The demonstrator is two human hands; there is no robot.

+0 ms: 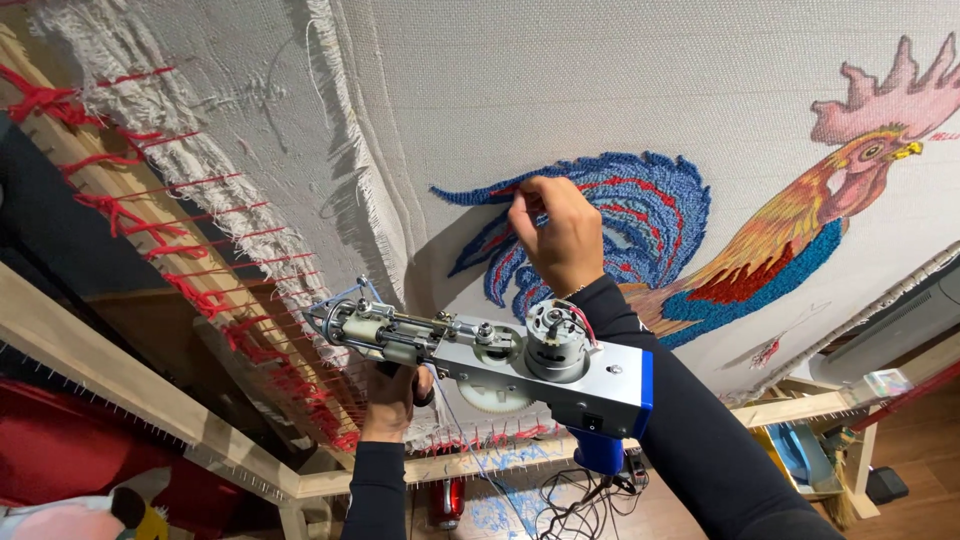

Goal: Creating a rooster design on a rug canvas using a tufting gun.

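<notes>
A silver tufting gun [520, 365] with a blue grip [598, 450] hangs in front of a stretched white cloth [600, 90]. My left hand [392, 398] is closed around the gun's front handle from below; nothing holds the blue grip. On the cloth is a tufted rooster [800, 230] with a blue and red tail [640, 215]. My right hand [557, 235] reaches up to the tail, its fingertips pinched together on the blue yarn at the tail's upper left part. A thin blue yarn strand [470, 450] trails down from the gun.
A wooden frame [130, 375] carries the cloth, laced on with red yarn [190, 285] along its frayed edge. Black cables [570, 505] lie on the floor below. A soft toy [90, 515] sits at the lower left and a blue bin [800, 455] at the lower right.
</notes>
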